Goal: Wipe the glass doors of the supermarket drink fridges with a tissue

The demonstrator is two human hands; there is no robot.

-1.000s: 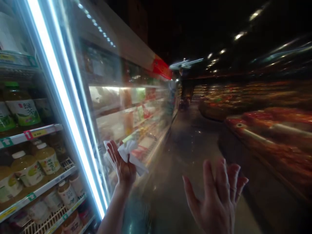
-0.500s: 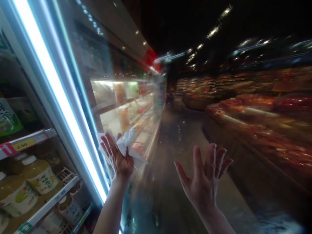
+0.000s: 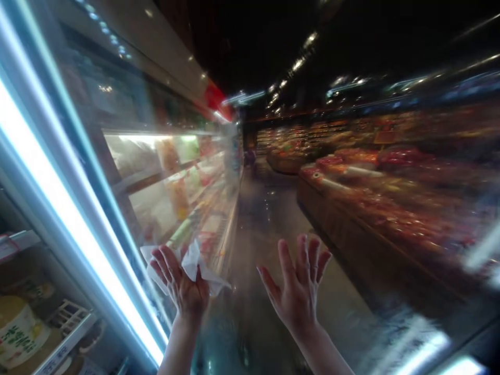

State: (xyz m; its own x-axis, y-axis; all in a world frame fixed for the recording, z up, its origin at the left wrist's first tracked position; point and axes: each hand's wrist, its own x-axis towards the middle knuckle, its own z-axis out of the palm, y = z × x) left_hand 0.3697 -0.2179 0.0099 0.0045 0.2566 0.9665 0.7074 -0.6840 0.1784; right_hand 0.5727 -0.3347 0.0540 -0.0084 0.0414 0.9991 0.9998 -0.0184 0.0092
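Observation:
My left hand (image 3: 182, 286) lies flat with a crumpled white tissue (image 3: 191, 263) under its palm and fingers. Part of the tissue bunches up between thumb and forefinger, and a corner sticks out to the right. Both hands appear to rest against a see-through glass pane, whose surface shows mainly by faint reflections. To the right, my right hand (image 3: 299, 286) holds nothing, its fingers stretched up and thumb apart. Just left of my left hand runs a bright light strip (image 3: 78, 224) along the cooler's edge.
At lower left, a shelf (image 3: 64, 346) carries a bottle of yellowish drink (image 3: 23, 330). Lit cooler shelves (image 3: 175, 177) stretch away on the left. An aisle floor (image 3: 265, 219) runs ahead, beside blurred produce displays (image 3: 375, 203) on the right.
The view has turned right, so the cooler and displays shift left and fewer bottles show. My left hand with the tissue sits lower in view; my right hand is closer to it.

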